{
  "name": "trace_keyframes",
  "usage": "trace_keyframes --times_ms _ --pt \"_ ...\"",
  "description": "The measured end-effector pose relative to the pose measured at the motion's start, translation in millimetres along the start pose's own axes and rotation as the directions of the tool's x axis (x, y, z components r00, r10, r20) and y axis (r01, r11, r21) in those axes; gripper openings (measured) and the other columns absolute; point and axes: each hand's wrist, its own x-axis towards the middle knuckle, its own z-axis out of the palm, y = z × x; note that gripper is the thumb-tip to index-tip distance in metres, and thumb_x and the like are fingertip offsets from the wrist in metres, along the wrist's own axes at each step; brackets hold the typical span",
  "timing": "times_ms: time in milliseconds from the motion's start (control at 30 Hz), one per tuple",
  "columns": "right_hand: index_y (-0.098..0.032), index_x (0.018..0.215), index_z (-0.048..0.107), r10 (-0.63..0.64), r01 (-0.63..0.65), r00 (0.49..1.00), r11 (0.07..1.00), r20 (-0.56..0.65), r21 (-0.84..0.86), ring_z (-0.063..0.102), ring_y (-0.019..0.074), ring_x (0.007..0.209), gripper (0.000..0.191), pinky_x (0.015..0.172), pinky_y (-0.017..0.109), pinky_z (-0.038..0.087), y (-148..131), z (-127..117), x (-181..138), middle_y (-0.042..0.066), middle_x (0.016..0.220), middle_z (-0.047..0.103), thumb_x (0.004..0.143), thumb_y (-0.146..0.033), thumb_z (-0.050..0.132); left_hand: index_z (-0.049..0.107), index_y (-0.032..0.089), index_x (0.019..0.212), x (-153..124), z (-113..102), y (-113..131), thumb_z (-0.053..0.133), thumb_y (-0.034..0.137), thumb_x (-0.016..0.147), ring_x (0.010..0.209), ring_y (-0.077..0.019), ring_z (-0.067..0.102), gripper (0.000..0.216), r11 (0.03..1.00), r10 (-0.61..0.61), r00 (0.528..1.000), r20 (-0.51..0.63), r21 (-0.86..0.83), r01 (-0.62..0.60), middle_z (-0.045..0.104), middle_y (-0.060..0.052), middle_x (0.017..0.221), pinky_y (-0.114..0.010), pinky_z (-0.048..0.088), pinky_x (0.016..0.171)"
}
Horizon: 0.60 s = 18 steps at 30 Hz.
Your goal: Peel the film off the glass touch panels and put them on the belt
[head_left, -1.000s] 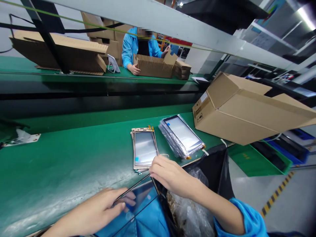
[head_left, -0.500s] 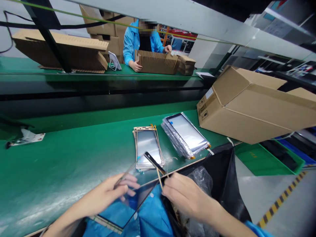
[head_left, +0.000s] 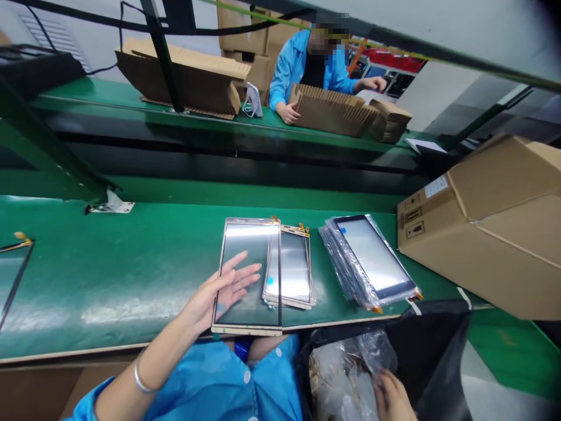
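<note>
My left hand [head_left: 225, 289] holds a clear touch screen panel [head_left: 249, 234] by its left edge. The panel has a thin dark border and a pale strip along the bottom; my spread fingers show through the glass. Behind its right side, a small stack of framed touch screen panels [head_left: 295, 269] lies on the green bench. At the lower right, my right hand [head_left: 392, 397] is over the black-lined waste bag [head_left: 432, 336], beside crumpled clear plastic [head_left: 379, 351]. Its fingers are partly cut off by the frame edge and look apart, with nothing visible in them.
A stack of film-wrapped panels [head_left: 372, 257] lies to the right, near a large cardboard box [head_left: 495, 234]. Another panel [head_left: 15, 269] sits at the far left. Across the bench, a person in blue [head_left: 291, 70] handles slotted cardboard dividers [head_left: 333, 111]. A metal bracket [head_left: 111, 203] stands at left.
My left hand has raised the panel from over my lap to above the bench edge. My right hand has moved away from the panel, down to the waste bag; the dark strip near it is no longer visible.
</note>
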Motion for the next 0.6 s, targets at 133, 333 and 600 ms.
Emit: trace_keyframes --times_ms 133,333,600 --pt "-0.022 0.089 0.065 -0.122 0.119 0.992 0.981 0.01 0.153 0.067 0.0213 0.074 0.017 0.065 0.033 0.057 -108 19 36 0.007 0.084 0.07 0.089 -0.032 0.052 0.036 0.024 0.142 -7 9 -4 0.053 0.024 0.091 0.119 -0.0239 0.057 0.054 0.999 0.051 0.999 0.012 -0.007 -0.051 0.062 -0.01 0.128 -0.035 0.046 0.095" --pt "-0.02 0.088 0.061 -0.308 0.191 0.936 0.852 0.173 0.488 0.061 0.0136 0.065 0.008 0.058 0.022 0.051 -210 53 51 0.002 0.078 0.064 0.087 -0.015 0.055 0.039 0.03 0.14 -22 12 -10 0.056 0.031 0.09 0.121 -0.029 0.055 0.053 0.992 0.124 0.992 0.008 0.002 -0.124 0.061 -0.008 0.13 -0.043 0.046 0.095" --pt "-0.02 0.083 0.054 -0.316 0.218 0.932 0.88 0.178 0.421 0.056 0.0133 0.069 0.013 0.061 0.023 0.047 -205 64 48 0.002 0.076 0.057 0.091 -0.011 0.047 0.045 0.03 0.135 -30 15 -16 0.054 0.033 0.092 0.121 -0.0284 0.055 0.044 0.982 0.186 0.98 0.07 0.001 -0.187 0.059 -0.008 0.133 -0.04 0.048 0.093"
